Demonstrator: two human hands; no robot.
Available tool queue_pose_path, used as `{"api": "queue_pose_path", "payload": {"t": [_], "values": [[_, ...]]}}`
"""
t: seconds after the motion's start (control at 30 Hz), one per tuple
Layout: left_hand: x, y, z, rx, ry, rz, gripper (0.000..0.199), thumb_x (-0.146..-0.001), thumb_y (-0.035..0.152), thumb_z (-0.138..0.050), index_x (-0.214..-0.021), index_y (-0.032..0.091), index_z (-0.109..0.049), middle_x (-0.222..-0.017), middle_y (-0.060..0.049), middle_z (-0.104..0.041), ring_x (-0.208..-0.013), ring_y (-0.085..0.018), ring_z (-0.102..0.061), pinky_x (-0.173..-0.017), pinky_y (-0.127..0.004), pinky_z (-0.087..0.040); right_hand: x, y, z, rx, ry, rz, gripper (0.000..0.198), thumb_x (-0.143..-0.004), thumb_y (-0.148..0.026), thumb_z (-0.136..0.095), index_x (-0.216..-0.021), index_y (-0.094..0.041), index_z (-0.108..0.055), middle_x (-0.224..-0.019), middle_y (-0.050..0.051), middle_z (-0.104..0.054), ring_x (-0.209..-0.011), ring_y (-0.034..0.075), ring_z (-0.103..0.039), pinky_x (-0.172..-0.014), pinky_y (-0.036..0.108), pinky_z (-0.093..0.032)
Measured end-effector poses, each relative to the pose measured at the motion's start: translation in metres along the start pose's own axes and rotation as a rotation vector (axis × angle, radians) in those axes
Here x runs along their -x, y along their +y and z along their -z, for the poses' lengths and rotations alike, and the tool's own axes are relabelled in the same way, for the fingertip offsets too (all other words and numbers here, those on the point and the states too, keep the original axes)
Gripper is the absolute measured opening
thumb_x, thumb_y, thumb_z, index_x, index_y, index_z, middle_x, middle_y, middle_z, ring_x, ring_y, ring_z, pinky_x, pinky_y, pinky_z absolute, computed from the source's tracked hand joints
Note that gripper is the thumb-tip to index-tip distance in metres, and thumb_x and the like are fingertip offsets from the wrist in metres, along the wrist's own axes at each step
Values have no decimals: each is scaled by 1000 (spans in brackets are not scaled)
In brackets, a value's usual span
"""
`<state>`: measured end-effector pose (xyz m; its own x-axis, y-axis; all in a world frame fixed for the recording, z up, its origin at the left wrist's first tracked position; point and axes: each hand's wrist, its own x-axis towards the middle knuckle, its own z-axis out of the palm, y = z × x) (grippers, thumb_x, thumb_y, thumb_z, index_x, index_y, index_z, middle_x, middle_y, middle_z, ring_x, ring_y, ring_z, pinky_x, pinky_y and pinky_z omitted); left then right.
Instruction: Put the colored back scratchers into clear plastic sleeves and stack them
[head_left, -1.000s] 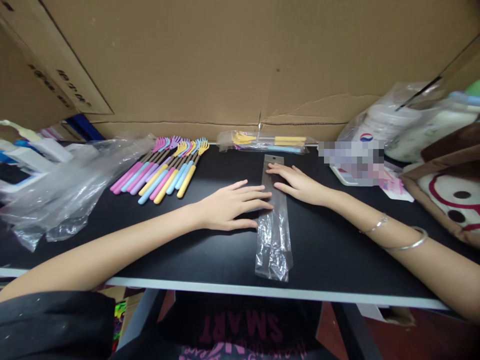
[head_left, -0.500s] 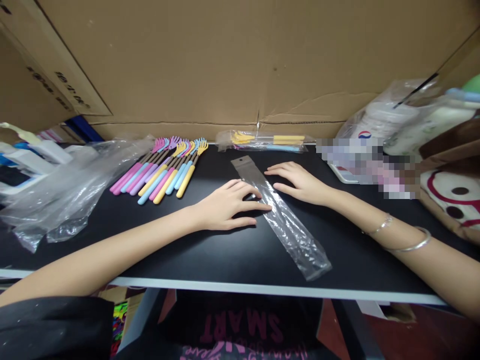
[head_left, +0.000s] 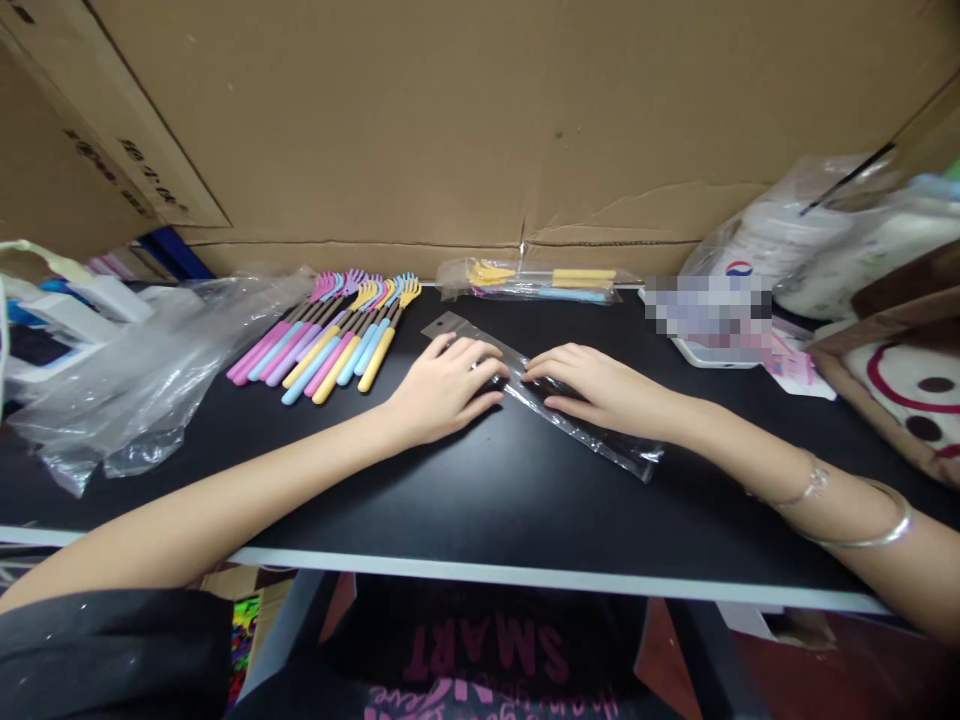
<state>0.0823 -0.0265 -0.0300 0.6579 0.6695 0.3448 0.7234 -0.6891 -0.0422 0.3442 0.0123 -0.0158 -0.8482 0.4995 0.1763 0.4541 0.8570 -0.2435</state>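
1. Farthest left, well out from the left hand, a large crumpled plastic bag (head_left: 142, 375) sprawls on the desk (head_left: 465, 510). Its edge lies by the back scratchers, so a careless pull on it might disturb them.
2. Nearer the left hand, just beyond the wrist, lie the claw-headed back scratchers (head_left: 319, 360), fanned in pink, purple, blue and yellow. A knock from the forearm could scatter the row.
3. The left hand (head_left: 454, 385) is palm down, its fingers apart and slightly curled over the clear plastic sleeve (head_left: 529, 393); no pinch shows, and I cannot tell how firmly it presses.
4. The sleeve slants beneath both hands, its holed end beyond the left, its other end nearer the body, under the right wrist. Being thin and slick, it could skid or crease if the hands push unevenly.
5. Past both hands, along the cardboard wall (head_left: 555, 130), lies a packaged set of back scratchers (head_left: 581, 277).
6. The right hand (head_left: 589, 385) arches over the sleeve, fingers loosely parted, grasping nothing visibly; its fingertip contact is unclear.
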Motion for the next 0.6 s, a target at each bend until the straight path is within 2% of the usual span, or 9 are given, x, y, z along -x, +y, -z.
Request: {"api": "queue_pose_path", "payload": {"t": [0.07, 0.17, 0.27, 0.33, 0.43, 0.6], "values": [[-1, -10, 0, -56, 17, 40, 38, -107, 42, -39, -123, 18, -64, -137, -12, -63, -128, -28, -56, -115, -47, -33, 1, 2, 2, -21, -7, 2, 27, -98, -31, -53, -120, -21, -65, -125, 14, -68, -115, 30, -60, -100, 49, -48], [0, -25, -2, -110, 14, 87, 40, -107, 42, -40, -129, 17, -62, -139, -13, -63, -128, -30, -56, -118, -52, -29, 1, 3, 4, -28, -12, 12, 25, -99, -29, -48, -116, -21, -65, -123, 14, -69, -115, 29, -61, -98, 48, -49], [0, -32, -5, -134, -10, 109, 41, -107, 42, -40, -132, 17, -61, -133, -12, -67, -123, -29, -61, -120, -56, -26, 0, 3, 4, 5, 0, 26, 24, -101, -28, -44, -111, -21, -65, -117, 13, -70, -110, 28, -62, -96, 47, -50], [0, -33, -4, -149, -17, 109, 41, -107, 41, -40, -130, 16, -62, -128, -12, -69, -119, -29, -63, -119, -55, -29, 0, 4, 4, 59, 20, 38, 24, -101, -28, -43, -109, -22, -66, -115, 12, -71, -108, 28, -63, -95, 46, -50], [-2, -30, 1, -183, -27, 95, 38, -106, 37, -40, -123, 17, -67, -116, -12, -72, -110, -29, -66, -111, -52, -37, -1, 6, 4, 179, 53, 55, 25, -101, -25, -42, -107, -21, -66, -110, 12, -71, -104, 28, -63, -93, 44, -50], [-5, -30, 10, -223, -72, 100, 33, -104, 26, -39, -109, 20, -71, -100, -9, -73, -92, -25, -69, -88, -40, -47, 0, 11, 5, 297, 66, 59, 28, -100, -18, -38, -101, -22, -66, -100, 10, -72, -91, 25, -63, -83, 37, -49]]}}
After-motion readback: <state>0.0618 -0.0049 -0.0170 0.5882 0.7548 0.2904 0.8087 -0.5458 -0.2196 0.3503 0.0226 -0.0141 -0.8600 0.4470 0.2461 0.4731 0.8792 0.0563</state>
